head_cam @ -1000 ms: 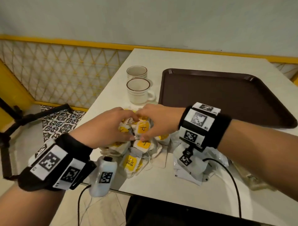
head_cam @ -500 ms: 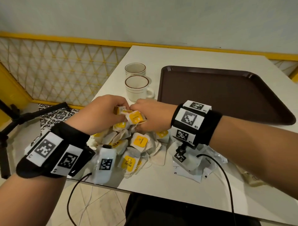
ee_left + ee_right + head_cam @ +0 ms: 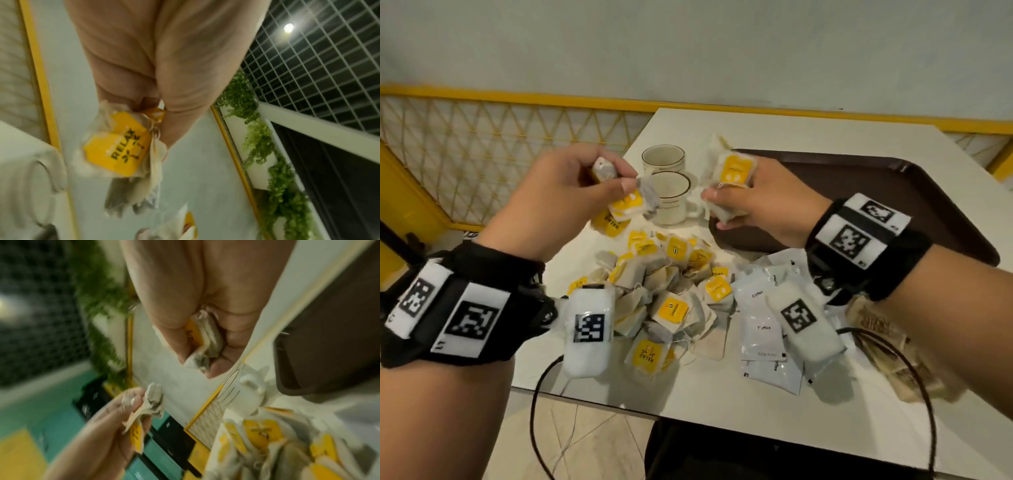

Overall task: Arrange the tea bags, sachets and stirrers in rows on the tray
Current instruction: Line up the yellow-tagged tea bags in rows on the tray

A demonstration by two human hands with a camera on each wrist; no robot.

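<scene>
Although both hands are already loaded, nothing has yet reached the brown tray (image 3: 914, 205), whose visible surface holds no rows, so the task looks barely begun. The left hand (image 3: 558, 202) is raised above the table (image 3: 722, 404), fingers and thumb curled round a small bunch of yellow-tagged tea bags (image 3: 626, 205); the left wrist view shows one tag reading RELAX (image 3: 117, 151) hanging below the closed fingers. The right hand (image 3: 760, 205) pinches a second clutch of tea bags (image 3: 734, 171) just at the tray's near-left corner, thumb and fingers closed tight on them in the right wrist view. Below and between the hands, the main heap of tea bags (image 3: 664, 294) lies loose on the table, touching a pile of white coffee sachets (image 3: 763, 329) to its right. What appear to be paper-wrapped stirrers (image 3: 887, 346) sit further right, partly hidden by the right forearm. Two cups (image 3: 667, 192) stand beside the tray. Judged from this, every row remains to be laid: tea bags first, then sachets and stirrers.
</scene>
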